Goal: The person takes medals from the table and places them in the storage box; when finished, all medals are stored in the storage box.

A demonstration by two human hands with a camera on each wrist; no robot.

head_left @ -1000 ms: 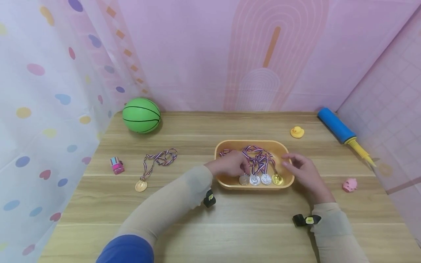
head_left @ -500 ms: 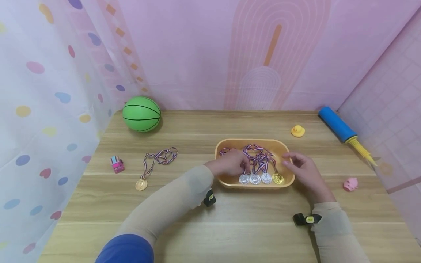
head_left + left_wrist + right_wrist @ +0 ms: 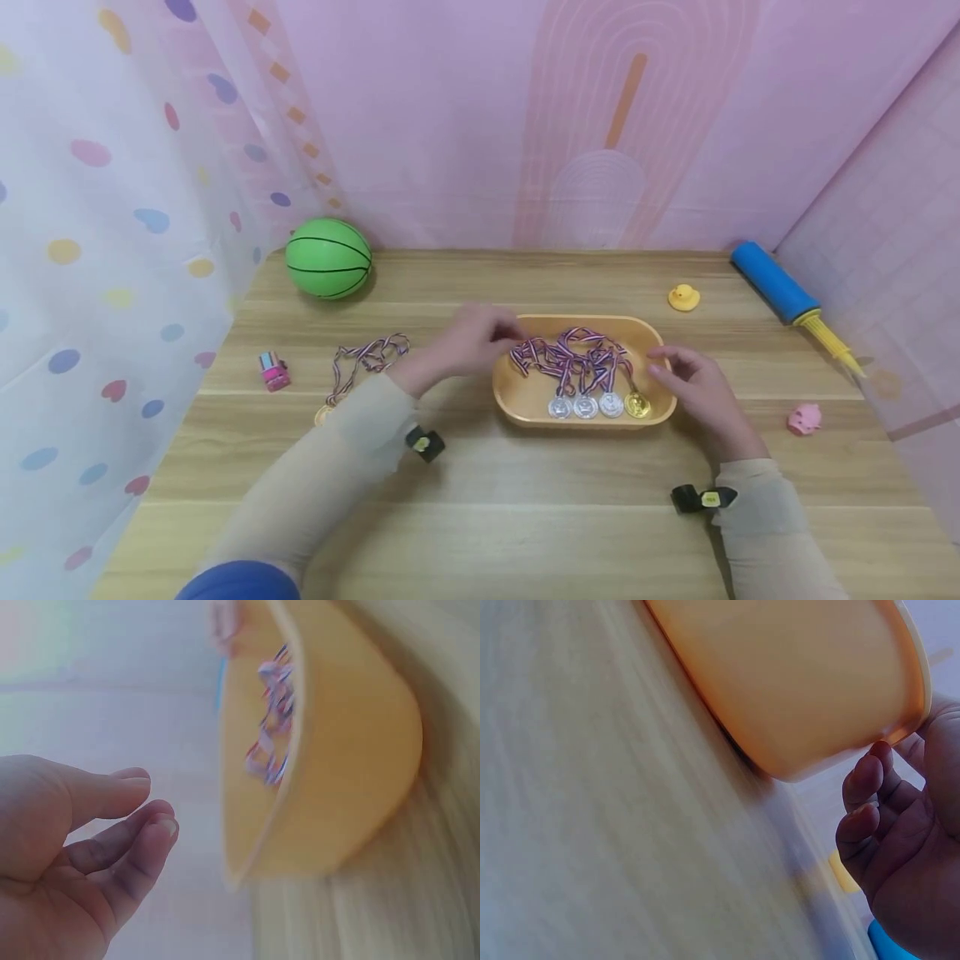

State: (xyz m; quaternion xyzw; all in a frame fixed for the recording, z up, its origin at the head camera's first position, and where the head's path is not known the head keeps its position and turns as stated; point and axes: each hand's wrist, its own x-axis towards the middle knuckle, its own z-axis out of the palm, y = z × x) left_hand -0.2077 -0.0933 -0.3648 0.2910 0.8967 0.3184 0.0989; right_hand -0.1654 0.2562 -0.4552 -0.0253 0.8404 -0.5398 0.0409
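Note:
An orange oval tub (image 3: 525, 408) stands on the table, holding three silver medals (image 3: 586, 407) and a gold medal (image 3: 637, 405) lined up along its near side. Their striped ribbons (image 3: 573, 362) lie tangled behind them. My right hand (image 3: 701, 392) grips the tub's right rim, fingers curled outside it in the right wrist view. My left hand (image 3: 468, 340) is in the air at the tub's left end, fingers loosely bent; in the left wrist view nothing lies between thumb and fingers. Another gold medal (image 3: 322, 415) on a striped ribbon (image 3: 367, 354) lies to the left, partly hidden by my left forearm.
A green ball (image 3: 328, 258) sits at the back left, with a small pink toy (image 3: 274, 372) nearer me. To the right are a yellow rubber duck (image 3: 683, 297), a blue hand pump (image 3: 776, 283) and a pink pig toy (image 3: 804, 420). Curtains hang behind the table.
My left hand has let go of the leftmost silver medal's ribbon and moved up and left out of the tub. The right hand stays at the rim.

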